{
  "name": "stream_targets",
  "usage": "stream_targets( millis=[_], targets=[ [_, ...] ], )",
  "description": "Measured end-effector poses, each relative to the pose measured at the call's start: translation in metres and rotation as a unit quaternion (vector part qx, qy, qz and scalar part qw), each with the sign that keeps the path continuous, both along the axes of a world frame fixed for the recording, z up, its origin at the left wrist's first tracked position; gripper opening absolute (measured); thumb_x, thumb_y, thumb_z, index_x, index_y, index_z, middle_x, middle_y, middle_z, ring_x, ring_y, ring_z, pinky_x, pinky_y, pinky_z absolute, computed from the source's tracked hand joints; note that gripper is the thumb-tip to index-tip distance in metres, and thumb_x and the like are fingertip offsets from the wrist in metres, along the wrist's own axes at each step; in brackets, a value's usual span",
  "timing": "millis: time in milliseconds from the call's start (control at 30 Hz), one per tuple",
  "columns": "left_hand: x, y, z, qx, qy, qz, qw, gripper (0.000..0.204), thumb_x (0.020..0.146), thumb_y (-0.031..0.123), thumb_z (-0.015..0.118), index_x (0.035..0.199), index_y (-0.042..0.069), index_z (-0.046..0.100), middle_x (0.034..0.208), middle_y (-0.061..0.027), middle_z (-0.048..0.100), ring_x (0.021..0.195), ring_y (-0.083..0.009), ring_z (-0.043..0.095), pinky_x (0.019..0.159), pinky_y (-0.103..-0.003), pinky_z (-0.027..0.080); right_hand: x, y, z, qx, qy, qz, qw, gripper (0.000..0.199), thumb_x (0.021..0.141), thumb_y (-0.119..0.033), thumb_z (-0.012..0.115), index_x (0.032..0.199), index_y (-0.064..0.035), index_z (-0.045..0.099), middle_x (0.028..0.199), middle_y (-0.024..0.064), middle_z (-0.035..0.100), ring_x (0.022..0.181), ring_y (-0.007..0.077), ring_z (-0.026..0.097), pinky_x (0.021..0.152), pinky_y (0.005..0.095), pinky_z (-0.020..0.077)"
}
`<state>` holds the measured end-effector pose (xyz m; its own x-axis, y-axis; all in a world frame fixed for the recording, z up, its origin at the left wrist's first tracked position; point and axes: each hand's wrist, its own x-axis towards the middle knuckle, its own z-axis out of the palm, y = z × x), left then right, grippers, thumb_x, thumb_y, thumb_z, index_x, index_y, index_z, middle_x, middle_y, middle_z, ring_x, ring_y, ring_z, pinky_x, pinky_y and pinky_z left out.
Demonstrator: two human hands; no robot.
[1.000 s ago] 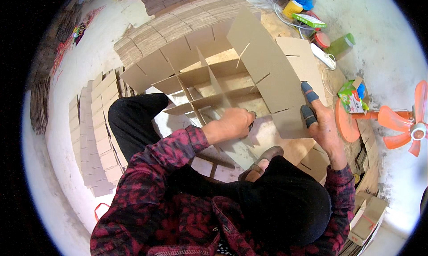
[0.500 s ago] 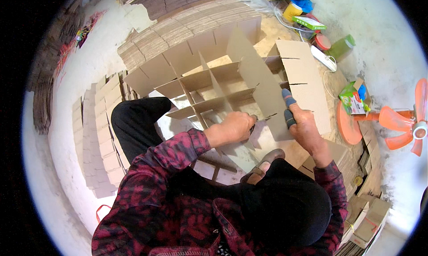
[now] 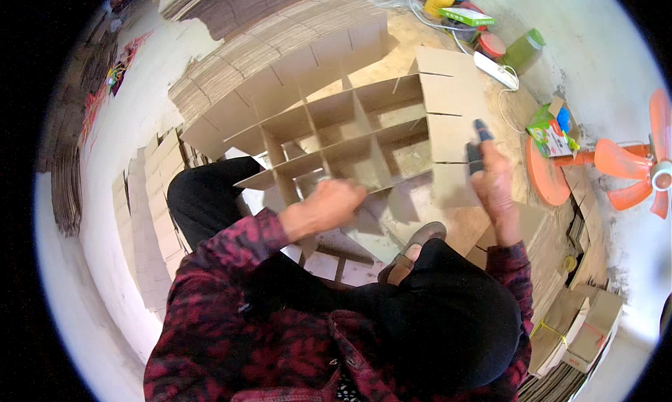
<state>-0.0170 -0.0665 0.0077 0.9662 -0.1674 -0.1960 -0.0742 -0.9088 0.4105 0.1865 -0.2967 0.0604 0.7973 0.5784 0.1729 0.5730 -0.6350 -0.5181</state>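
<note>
A cardboard divider grid (image 3: 336, 158), made of crossed slotted strips standing on edge, is in front of me. My left hand (image 3: 327, 207) is curled closed at its near edge. The fingers face away and blur slightly, so what they hold, if anything, is hidden. My right hand (image 3: 493, 174) is off to the right with its fingers apart and nothing in them. Dark covers sit on two of its fingers. It hovers over or touches the right edge of the flat slotted cardboard sheets (image 3: 451, 90); I cannot tell which.
Long rows of stacked cardboard strips (image 3: 266, 48) lie behind the grid, with more stacks (image 3: 150, 220) at left. At right are an orange fan (image 3: 630, 167), a white power strip (image 3: 495, 71), a green-lidded jar (image 3: 523, 52) and a green box (image 3: 549, 132). My shod foot (image 3: 420, 248) is near the grid.
The tall strip between my hands now stands lower, crossed into the grid. My right hand has let go of it and moved right; my left hand has shifted left. The view has shifted slightly.
</note>
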Motion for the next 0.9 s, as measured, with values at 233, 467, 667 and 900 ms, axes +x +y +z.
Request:
stream_targets(
  millis=[233, 467, 667, 900],
  targets=[
    [-0.007, 0.000, -0.005, -0.015, -0.022, 0.016, 1.000, 0.028, 0.061, 0.004, 0.066, 0.086, 0.003, 0.052, 0.085, -0.0162, 0.059, 0.079, -0.0381, 0.063, 0.064, -0.047, 0.052, 0.063, -0.042, -0.049, -0.021, -0.028, -0.088, 0.996, 0.049, 0.082, -0.015, 0.069, 0.123, 0.0064, 0.052, 0.088, 0.0221, 0.066, 0.080, 0.0319, 0.064, 0.071, 0.0357, 0.0503],
    [0.000, -0.006, -0.013, 0.004, 0.000, 0.050, 0.999, 0.028, 0.062, 0.006, 0.066, 0.085, 0.003, 0.052, 0.086, -0.0164, 0.058, 0.083, -0.0387, 0.062, 0.067, -0.047, 0.051, 0.074, -0.051, -0.019, 0.192, 0.247, -0.144, 0.939, 0.038, 0.082, -0.011, 0.068, 0.115, 0.0037, 0.055, 0.085, 0.0046, 0.059, 0.074, 0.0098, 0.050, 0.067, 0.0250, 0.0442],
    [-0.001, -0.003, 0.014, -0.032, -0.030, 0.013, 0.999, 0.025, 0.065, 0.006, 0.063, 0.088, 0.001, 0.054, 0.091, -0.0170, 0.055, 0.092, -0.0376, 0.057, 0.075, -0.046, 0.050, 0.041, -0.148, 0.030, 0.256, 0.169, -0.178, 0.935, 0.023, 0.087, -0.008, 0.062, 0.108, 0.0001, 0.056, 0.086, 0.0012, 0.057, 0.074, 0.0100, 0.050, 0.067, 0.0245, 0.0430],
    [0.050, -0.029, 0.034, -0.071, -0.147, 0.028, 0.986, 0.026, 0.067, 0.003, 0.058, 0.093, 0.000, 0.056, 0.091, -0.0194, 0.057, 0.092, -0.0401, 0.057, 0.074, -0.048, 0.050, -0.039, -0.234, 0.018, 0.037, 0.029, -0.290, 0.956, 0.024, 0.094, -0.019, 0.058, 0.081, 0.0002, 0.052, 0.067, 0.0008, 0.047, 0.065, 0.0100, 0.039, 0.058, 0.0282, 0.0372]
  ],
)
